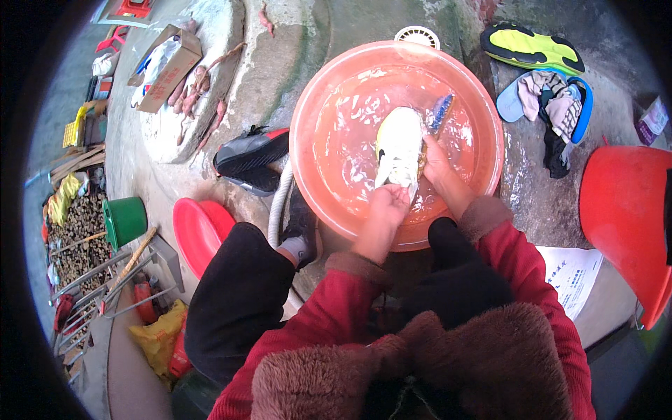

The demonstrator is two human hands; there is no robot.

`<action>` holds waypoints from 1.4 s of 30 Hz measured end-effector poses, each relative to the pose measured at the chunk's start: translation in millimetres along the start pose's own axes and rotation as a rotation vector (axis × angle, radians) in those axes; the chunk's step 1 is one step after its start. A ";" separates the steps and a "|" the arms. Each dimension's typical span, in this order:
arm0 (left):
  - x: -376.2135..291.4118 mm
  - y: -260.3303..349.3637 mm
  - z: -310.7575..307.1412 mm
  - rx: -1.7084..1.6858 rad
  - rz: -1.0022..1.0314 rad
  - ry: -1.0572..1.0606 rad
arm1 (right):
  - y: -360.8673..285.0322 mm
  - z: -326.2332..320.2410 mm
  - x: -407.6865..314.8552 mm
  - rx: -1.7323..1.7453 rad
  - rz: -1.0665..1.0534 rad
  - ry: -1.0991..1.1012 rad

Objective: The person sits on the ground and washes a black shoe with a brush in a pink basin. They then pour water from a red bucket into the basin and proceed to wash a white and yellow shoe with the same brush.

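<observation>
A white and pale yellow shoe (400, 139) is held over an orange plastic basin (328, 220) with water in it. My left hand (386, 210) grips the shoe's lower end near its opening. At its right side, my right hand (440, 164) holds the shoe by the edge; the fingertips are partly hidden. A scrub brush with blue bristles (442, 111) lies in the basin just right of the shoe, its handle running down towards my right hand. Whether that hand touches the handle, I cannot tell.
Dark grey and red shoes (247, 155) and a pink-red basin (197, 231) are left of the orange basin. To its right are a yellow-green shoe sole (530, 47), slippers with socks (556, 100) and a red bucket (619, 210). A white drain cover (418, 35) lies behind.
</observation>
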State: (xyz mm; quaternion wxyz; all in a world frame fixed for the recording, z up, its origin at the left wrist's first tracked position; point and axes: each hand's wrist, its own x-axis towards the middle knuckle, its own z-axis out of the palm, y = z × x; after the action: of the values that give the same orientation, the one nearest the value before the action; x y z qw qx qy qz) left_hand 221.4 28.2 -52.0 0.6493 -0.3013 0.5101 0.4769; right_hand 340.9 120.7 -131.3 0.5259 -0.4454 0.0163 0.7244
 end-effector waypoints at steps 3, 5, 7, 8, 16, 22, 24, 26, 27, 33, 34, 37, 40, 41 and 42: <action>4.4 -0.8 -1.1 0.011 0.069 -0.052 | 2.1 1.0 3.9 0.038 0.088 0.047; 3.4 -7.2 -2.3 -0.038 0.182 -0.106 | 3.6 4.0 5.3 0.066 0.128 0.082; 1.3 -13.5 -3.0 -0.056 0.269 -0.160 | 5.0 8.7 5.3 -0.014 0.018 0.050; -0.3 -15.9 -3.7 -0.065 0.310 -0.209 | 5.6 11.5 5.0 -0.068 -0.034 0.072; -19.3 4.1 -1.9 0.017 0.373 -0.467 | 11.1 16.2 6.0 -0.380 -0.159 0.178; -3.6 28.0 13.8 0.216 0.277 -0.496 | 15.1 1.5 15.2 -0.467 -0.126 0.287; 5.4 20.2 21.9 0.231 0.411 -0.489 | 15.5 1.9 14.2 -0.443 -0.035 0.322; 10.5 17.7 26.5 0.196 0.431 -0.432 | 15.0 6.6 11.1 -0.537 -0.119 0.321; 11.8 18.5 27.4 0.083 0.367 -0.471 | 14.0 10.0 9.2 -0.581 -0.152 0.356; 20.5 25.4 30.7 -0.179 0.122 -0.635 | -9.6 17.5 5.3 -0.840 -0.273 0.238; 23.2 22.8 31.3 -0.112 0.167 -0.535 | -18.2 14.5 7.7 -0.950 -0.161 0.253; 28.3 12.3 29.7 0.063 0.326 -0.344 | -38.7 4.0 13.1 -1.288 -0.167 0.179; 28.0 7.0 25.3 0.225 0.477 -0.193 | -48.6 1.5 5.1 -1.411 -0.536 0.201; 26.7 7.6 23.8 0.285 0.506 -0.171 | -47.7 3.9 -3.4 -1.391 -0.632 0.148; 25.9 9.1 23.9 0.342 0.547 -0.152 | -46.1 9.0 -13.5 -1.344 -0.765 0.088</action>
State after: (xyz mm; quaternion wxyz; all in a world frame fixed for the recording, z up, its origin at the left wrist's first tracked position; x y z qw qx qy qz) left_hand 222.6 60.5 -68.6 0.5746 -0.0034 0.5947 0.5623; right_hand 371.7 135.6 -96.4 0.3551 -0.6719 -0.5609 0.3283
